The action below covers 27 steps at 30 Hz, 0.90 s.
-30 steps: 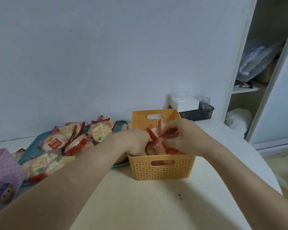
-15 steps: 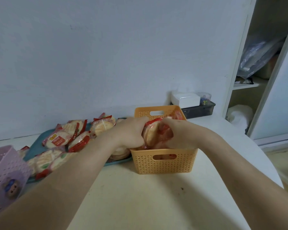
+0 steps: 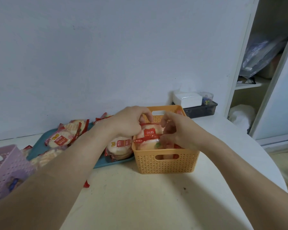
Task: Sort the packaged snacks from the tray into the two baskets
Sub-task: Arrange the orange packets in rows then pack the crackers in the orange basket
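Observation:
An orange basket point(image 3: 166, 165) stands on the table's middle, filled with red-edged snack packs. One pack with a red label point(image 3: 149, 132) stands upright in it. My left hand point(image 3: 129, 122) grips that snack pack from the left and top. From the right, my right hand point(image 3: 178, 130) presses its fingers against the same pack and the packs beneath. A blue tray point(image 3: 40, 145) to the left holds several more packs, such as one point(image 3: 60, 140) near its back. A purple basket point(image 3: 8, 170) is at the far left edge.
A white tissue box point(image 3: 187, 99) and a dark container point(image 3: 201, 110) sit against the wall behind the orange basket. A white shelf unit point(image 3: 256, 83) with bags stands on the right. A small red wrapper scrap point(image 3: 86, 184) lies on the table.
Both hands rose slightly and shifted back over the orange basket. The labelled pack now stands upright between them, with its red label showing.

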Motion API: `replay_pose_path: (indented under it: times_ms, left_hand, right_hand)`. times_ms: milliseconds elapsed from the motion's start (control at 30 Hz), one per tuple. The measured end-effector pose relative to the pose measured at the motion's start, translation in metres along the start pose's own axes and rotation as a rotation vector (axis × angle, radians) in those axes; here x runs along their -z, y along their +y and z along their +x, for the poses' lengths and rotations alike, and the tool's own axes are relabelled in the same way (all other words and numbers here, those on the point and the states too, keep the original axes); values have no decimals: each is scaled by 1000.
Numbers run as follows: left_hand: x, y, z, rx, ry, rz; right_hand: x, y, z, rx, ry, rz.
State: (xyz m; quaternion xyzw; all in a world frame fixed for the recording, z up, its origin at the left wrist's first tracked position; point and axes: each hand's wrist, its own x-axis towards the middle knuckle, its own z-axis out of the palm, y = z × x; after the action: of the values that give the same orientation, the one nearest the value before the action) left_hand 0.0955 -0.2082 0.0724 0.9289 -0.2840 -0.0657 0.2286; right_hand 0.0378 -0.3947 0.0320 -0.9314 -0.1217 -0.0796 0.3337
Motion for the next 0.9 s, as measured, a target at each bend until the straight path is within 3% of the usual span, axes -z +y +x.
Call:
replay_pose_path:
  times_ms: [67,133,267,433,567,700,800,900]
  left_hand:
    - [-3,2,-1,-37,76,28]
    - [-8,5,-4,-59,49,92]
    - [-7,12,-12,-51,-107,127]
    - [-7,15,-21,-51,-352,141]
    - [-9,15,-19,-53,-454,66]
    - [-10,18,-13,-87,-470,193]
    - [-13,16,-8,-75,-437,271]
    - [-15,13,-8,-95,-328,318]
  right_hand:
    - [2,0,1,4,-71,36]
    - [5,0,2,46,-139,32]
    - [10,-3,0,73,-299,23]
    - [22,-6,-2,49,-374,74]
    - [40,-5,-2,-65,-441,-155]
    - [41,-15,-6,-127,-554,-337]
    - [35,-16,-9,-83,-494,-388]
    - [27,-8,-7,-53,-279,-548]
